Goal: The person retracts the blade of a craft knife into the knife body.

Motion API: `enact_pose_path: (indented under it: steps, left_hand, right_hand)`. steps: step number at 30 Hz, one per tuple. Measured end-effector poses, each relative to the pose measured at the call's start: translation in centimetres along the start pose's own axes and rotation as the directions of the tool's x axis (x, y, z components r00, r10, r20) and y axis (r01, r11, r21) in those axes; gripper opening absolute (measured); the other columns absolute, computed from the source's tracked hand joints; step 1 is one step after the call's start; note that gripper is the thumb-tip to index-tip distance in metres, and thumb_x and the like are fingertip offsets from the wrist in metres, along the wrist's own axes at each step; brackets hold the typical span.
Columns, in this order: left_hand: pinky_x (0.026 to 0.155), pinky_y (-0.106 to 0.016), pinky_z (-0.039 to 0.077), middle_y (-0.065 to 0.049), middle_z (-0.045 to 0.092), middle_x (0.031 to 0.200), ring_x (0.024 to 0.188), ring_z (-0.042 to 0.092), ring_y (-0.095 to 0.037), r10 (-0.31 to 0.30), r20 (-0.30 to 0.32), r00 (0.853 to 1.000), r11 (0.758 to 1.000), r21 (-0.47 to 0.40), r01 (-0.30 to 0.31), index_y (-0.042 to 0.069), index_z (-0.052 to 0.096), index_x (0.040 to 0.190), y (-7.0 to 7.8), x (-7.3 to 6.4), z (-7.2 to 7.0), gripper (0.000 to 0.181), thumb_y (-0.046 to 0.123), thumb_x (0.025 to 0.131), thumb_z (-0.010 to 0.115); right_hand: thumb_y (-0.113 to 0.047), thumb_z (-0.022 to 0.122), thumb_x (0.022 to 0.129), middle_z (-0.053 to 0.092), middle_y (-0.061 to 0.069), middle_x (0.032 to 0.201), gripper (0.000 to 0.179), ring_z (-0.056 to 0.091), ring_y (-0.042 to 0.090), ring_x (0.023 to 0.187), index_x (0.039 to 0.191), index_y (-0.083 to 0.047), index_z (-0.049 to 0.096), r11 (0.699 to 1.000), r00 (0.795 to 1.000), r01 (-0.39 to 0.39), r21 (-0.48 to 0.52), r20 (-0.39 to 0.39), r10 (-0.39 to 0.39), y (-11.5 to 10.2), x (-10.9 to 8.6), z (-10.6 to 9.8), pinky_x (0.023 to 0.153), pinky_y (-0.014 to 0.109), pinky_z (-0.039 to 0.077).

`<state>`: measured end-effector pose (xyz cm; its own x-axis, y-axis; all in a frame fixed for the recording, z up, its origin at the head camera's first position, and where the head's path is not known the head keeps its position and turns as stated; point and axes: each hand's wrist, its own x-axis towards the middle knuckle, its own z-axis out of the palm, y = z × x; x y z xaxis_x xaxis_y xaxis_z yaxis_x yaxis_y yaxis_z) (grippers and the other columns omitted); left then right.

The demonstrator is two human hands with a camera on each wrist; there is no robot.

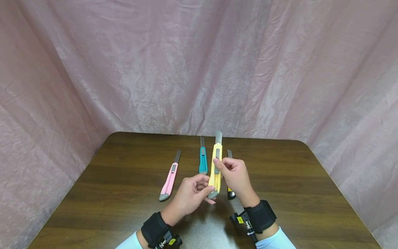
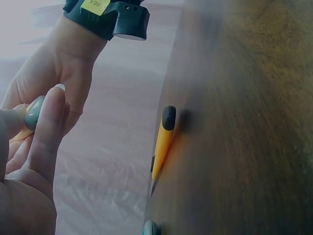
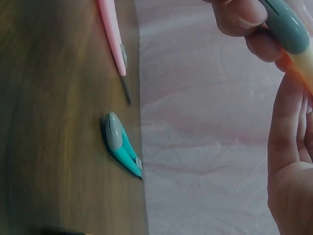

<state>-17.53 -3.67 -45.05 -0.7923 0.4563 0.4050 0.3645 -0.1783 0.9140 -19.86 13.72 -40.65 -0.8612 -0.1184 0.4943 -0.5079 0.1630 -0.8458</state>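
Head view: brown wood-grain table [image 1: 124, 166], pinkish curtain [image 1: 155, 69] behind and down the sides. Left hand [image 1: 192, 193] pinches the butt end of the yellow cutter [image 1: 214, 180], right hand [image 1: 237, 176] pinches it by the slider, blade out, up over the table. Tabletop runs well out both ways; the teal cutter [image 1: 203, 160] nearly reaches the far edge. Pink cutter [image 1: 169, 180] lies off left; the right hand blocks the black-and-yellow cutter's [image 1: 230, 194] middle.

Left wrist: fingers cover most of the yellow one, teal's cut off at the bottom.

Right wrist: pink's cropped up top, yellow runs out of frame.
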Motion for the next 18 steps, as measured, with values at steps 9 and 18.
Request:
enact_pose_path:
  steps: [9,18]
  left_hand:
    - [0.054,-0.04,0.058,-0.016,0.064,0.09,0.071,0.065,-0.033,-0.018,-0.012,1.0,1.0,0.007,0.018,-0.005,0.056,0.105,1.4,0.0,0.4,0.018,-0.009,0.088,0.06]
    - [0.056,-0.041,0.058,-0.02,0.063,0.088,0.071,0.064,-0.038,-0.01,-0.011,1.0,1.0,0.001,0.01,-0.008,0.055,0.104,2.9,0.0,0.4,0.017,-0.01,0.088,0.06]
  right_hand:
    - [0.0,0.063,0.09,0.043,0.005,0.054,0.019,0.038,0.014,0.048,0.071,-0.001,0.062,0.999,0.998,0.033,0.006,0.06,-0.033,-2.1,-0.1,0.0,0.036,0.021,0.029]
    - [-0.003,0.06,0.093,0.051,0.011,0.057,0.015,0.042,0.015,0.049,0.079,0.0,0.066,0.999,0.996,0.006,0.041,0.084,-0.01,-1.9,0.0,-0.2,0.039,0.019,0.036]
